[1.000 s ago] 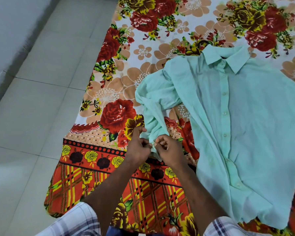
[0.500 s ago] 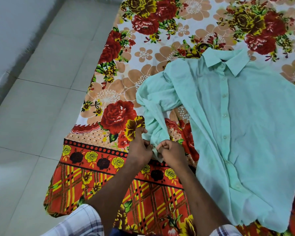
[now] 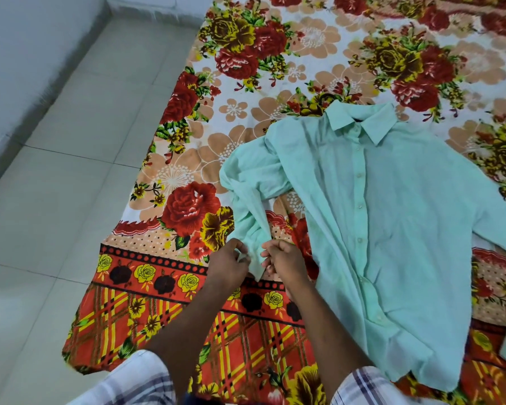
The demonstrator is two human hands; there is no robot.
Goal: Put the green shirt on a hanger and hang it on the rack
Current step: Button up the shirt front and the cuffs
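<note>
Mint-coloured cloth, the green shirt [image 3: 392, 229], lies flat and front-up on a floral sheet [image 3: 187, 317] spread over a tiled floor [image 3: 56, 200]. The shirt sits well clear of the sheet's left edge.

Orientation: the long axis runs from the sheet's far side to its near side, leaning slightly right as it comes near. The collar [image 3: 362, 121] points to the far side. The hem [image 3: 421, 372] is nearest the person. The button placket [image 3: 360, 206] follows this axis and appears fastened.

One sleeve [image 3: 251, 200] is doubled back from the shoulder and trails towards the sheet's near-left corner. Its cuff [image 3: 256, 258] ends at the red patterned border band. The other sleeve runs off the picture's right side.

Hands: the left hand [image 3: 228, 267] and right hand [image 3: 287, 264] meet at the cuff, just beside each other. Each grip is narrow, with fingers curled and pinching the cuff's cloth. The exact detail between the fingertips is too small to tell.

Plaid sleeves [image 3: 135, 378] show at the bottom. A pale wall [image 3: 18, 54] borders the floor at far left.
</note>
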